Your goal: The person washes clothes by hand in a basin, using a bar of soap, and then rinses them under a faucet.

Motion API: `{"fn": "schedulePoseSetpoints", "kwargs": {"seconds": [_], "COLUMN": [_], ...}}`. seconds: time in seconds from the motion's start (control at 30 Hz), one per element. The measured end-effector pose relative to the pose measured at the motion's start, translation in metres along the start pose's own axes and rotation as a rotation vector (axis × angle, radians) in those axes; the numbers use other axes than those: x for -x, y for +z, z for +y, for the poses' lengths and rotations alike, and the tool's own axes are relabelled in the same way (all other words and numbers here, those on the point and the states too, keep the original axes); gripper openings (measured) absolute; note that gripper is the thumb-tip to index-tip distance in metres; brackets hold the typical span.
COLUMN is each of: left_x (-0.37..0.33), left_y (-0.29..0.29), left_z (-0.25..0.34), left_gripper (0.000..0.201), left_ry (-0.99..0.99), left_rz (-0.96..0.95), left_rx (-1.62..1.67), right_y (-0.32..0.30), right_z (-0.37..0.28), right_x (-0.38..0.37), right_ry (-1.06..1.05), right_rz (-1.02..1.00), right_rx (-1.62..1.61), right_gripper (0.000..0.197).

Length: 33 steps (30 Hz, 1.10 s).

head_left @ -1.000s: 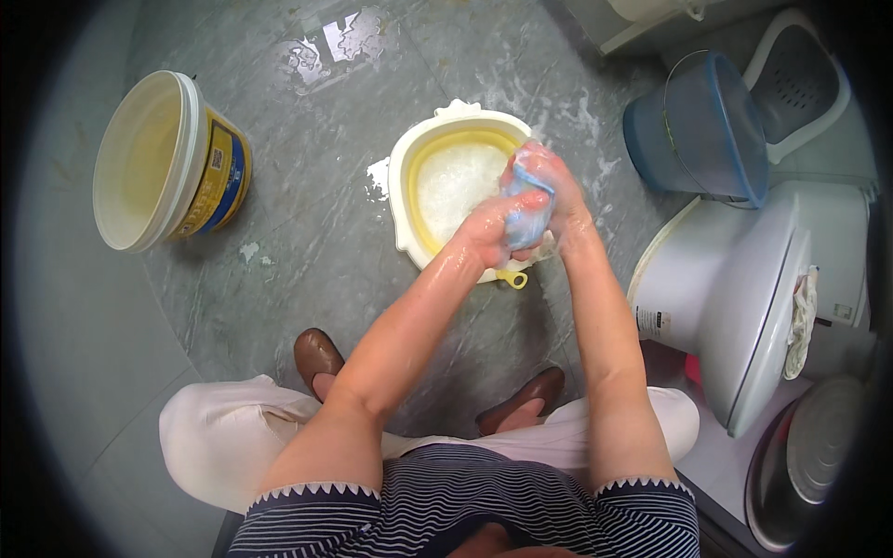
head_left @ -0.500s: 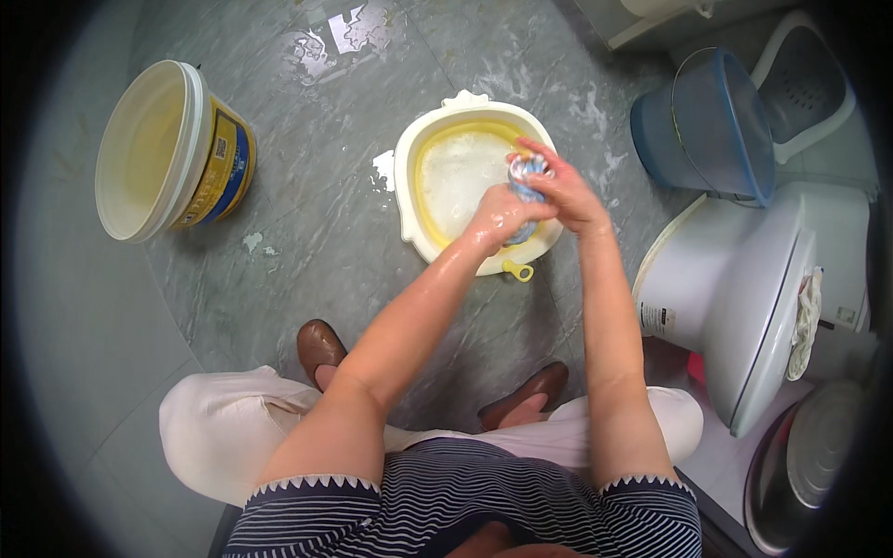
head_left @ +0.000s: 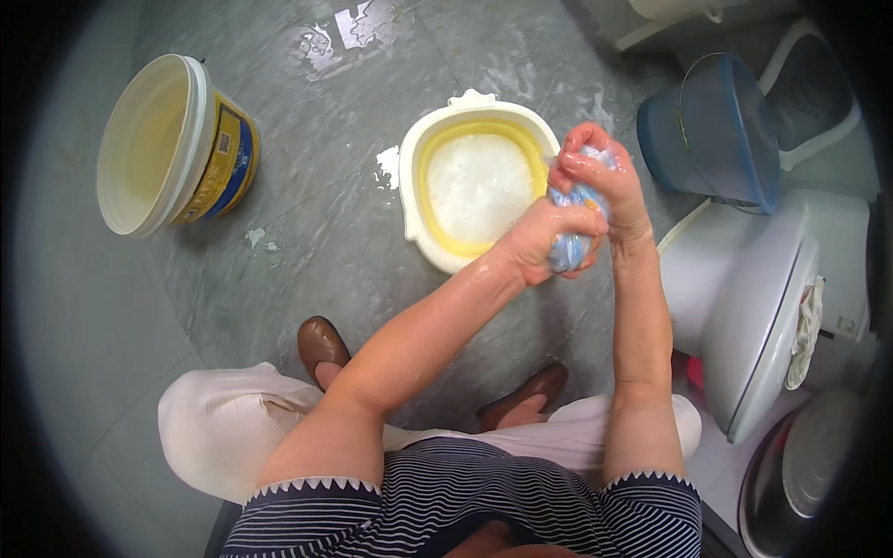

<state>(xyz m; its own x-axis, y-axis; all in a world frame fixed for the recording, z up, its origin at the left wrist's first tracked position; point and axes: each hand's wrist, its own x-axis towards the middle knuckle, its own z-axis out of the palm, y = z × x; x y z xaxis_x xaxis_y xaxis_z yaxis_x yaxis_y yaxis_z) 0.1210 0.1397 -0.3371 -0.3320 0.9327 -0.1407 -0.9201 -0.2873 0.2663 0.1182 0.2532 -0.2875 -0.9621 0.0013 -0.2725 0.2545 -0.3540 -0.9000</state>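
A wet, bunched-up blue-and-white cloth [head_left: 579,197] with a small orange patch is squeezed between my two hands. My left hand [head_left: 544,234] wraps round its lower part, and my right hand [head_left: 606,177] closes over its upper part. Both hands are wet and held up at the right rim of the white and yellow basin [head_left: 409,177]. Whitish, sudsy water [head_left: 474,191] lies in the basin below. Most of the cloth is hidden inside my fingers, so its full shape cannot be made out.
On the left stands a yellow bucket [head_left: 226,158] with a white rim. A blue bucket [head_left: 684,139] with a wire handle and a white toilet [head_left: 753,307] are on the right. Water puddles [head_left: 349,33] wet the grey tiled floor [head_left: 307,205]. Metal lids [head_left: 819,456] sit lower right.
Both hands have moved right and up from over the basin, taking the cloth with them. The cloth now looks more tightly bunched, and the basin's water is more exposed.
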Motion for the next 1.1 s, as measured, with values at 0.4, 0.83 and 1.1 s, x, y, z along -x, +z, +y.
{"fn": "schedulePoseSetpoints", "kwargs": {"seconds": [0.4,0.83,1.1], "left_x": [-0.018,-0.023,0.021], "left_y": [-0.075,-0.02,0.016], "left_z": [-0.057,-0.06,-0.076], "left_gripper": [0.045,0.045,0.051], "left_ry": [0.322,0.16,0.021], "left_rz": [0.685,0.674,0.88], "left_rx": [-1.017,-0.992,-0.68], "right_y": [-0.036,-0.15,-0.089], "right_z": [0.112,0.118,0.113], "right_x": [-0.013,-0.021,0.013], "right_ry": [0.064,0.544,0.568], "right_rz": [0.405,0.198,0.39], "right_rx": [0.164,0.367,0.075], "right_gripper": [0.008,0.041,0.031]}}
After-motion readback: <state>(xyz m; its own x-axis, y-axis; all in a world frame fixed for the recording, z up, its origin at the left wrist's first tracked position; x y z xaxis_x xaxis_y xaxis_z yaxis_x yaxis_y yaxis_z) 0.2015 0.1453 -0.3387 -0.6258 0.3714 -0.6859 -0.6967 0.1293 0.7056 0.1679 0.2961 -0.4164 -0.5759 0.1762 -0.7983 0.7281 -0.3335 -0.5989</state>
